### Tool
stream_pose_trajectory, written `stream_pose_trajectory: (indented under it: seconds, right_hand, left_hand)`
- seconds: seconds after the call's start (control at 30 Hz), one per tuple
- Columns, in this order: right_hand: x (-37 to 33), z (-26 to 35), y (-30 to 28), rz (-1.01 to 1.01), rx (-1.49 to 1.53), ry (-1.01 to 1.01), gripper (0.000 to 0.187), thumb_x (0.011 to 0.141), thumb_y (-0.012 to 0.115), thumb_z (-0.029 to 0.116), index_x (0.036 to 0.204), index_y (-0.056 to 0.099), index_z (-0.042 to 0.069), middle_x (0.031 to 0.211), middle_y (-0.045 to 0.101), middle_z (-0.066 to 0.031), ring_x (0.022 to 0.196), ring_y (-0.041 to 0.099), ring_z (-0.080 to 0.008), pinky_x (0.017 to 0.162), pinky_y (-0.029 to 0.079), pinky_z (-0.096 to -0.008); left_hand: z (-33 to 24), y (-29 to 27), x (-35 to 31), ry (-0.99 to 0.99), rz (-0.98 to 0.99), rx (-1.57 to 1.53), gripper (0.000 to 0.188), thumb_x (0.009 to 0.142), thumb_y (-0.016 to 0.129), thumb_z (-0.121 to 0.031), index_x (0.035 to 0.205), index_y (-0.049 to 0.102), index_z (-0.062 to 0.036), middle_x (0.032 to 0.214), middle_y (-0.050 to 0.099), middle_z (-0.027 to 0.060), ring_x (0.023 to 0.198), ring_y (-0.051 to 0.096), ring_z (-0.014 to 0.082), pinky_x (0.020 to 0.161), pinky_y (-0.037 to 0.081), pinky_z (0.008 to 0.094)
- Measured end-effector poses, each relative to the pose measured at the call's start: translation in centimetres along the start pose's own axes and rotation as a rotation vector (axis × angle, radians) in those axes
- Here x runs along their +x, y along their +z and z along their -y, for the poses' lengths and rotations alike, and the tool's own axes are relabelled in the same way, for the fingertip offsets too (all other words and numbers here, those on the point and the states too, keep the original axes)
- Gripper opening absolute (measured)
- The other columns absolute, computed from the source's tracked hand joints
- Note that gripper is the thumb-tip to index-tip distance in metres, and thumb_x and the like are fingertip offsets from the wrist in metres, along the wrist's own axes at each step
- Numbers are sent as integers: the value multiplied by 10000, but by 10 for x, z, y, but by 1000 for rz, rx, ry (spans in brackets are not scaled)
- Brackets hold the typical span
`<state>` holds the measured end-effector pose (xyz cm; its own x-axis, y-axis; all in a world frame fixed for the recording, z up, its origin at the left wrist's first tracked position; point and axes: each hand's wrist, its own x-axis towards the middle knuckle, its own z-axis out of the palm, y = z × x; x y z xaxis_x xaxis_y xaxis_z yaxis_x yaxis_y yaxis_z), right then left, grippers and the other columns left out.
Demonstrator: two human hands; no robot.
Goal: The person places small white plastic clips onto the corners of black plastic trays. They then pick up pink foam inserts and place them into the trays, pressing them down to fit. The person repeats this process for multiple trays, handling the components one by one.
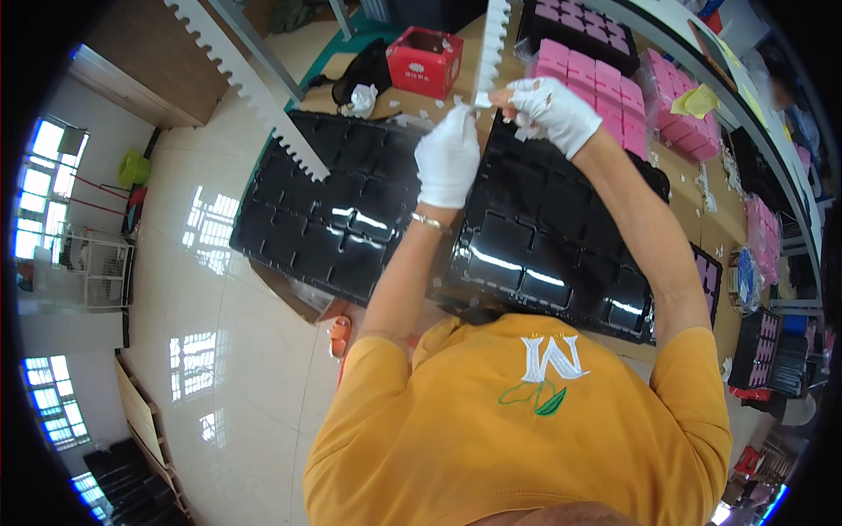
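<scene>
Both my hands wear white gloves and meet above the far edges of two black moulded plastic trays. My left hand [449, 159] is closed, its fingertips pinching near the lower end of a white notched strip [493, 44] that runs up to the top edge. From the right, my right hand [554, 112], its glove worn through at the fingers, pinches a small white piece [482, 100] at that same end. Beneath them lie the left tray [351, 167] and the right tray [544, 219], both shiny with rectangular sections. Another white notched strip [254, 92] slants over the left tray.
A red open box [425, 63] stands at the back beside crumpled white paper [360, 101]. Pink foam blocks [592, 83] fill the back right, with more pink packs [675, 105] beyond. White scraps litter the brown tabletop. Grey frame bars [254, 44] rise at the table's left.
</scene>
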<state>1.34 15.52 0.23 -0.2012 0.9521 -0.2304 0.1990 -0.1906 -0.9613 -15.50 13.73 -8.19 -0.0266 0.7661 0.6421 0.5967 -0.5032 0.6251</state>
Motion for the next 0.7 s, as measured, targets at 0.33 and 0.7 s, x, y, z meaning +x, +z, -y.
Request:
stream_pose_trajectory:
  seconds: [0.33, 0.7]
  right_hand:
    - [-76, 0, 38, 761, -714, -180, 222, 799, 735, 224, 775, 673, 12, 713, 580, -61, 670, 564, -154, 622, 438, -296]
    - [-80, -44, 67, 371, -1248, -330, 166, 723, 691, 171, 848, 696, 63, 873, 666, -141, 839, 665, -335, 731, 527, -425]
  left_hand:
    - [7, 9, 24, -331, 172, -704, 151, 918, 555, -126, 962, 646, -15, 708, 618, 34, 532, 564, 115, 486, 447, 264]
    - [-10, -7, 20, -546, 192, -745, 198, 899, 567, -150, 967, 675, 1, 718, 684, 51, 514, 575, 80, 429, 451, 222]
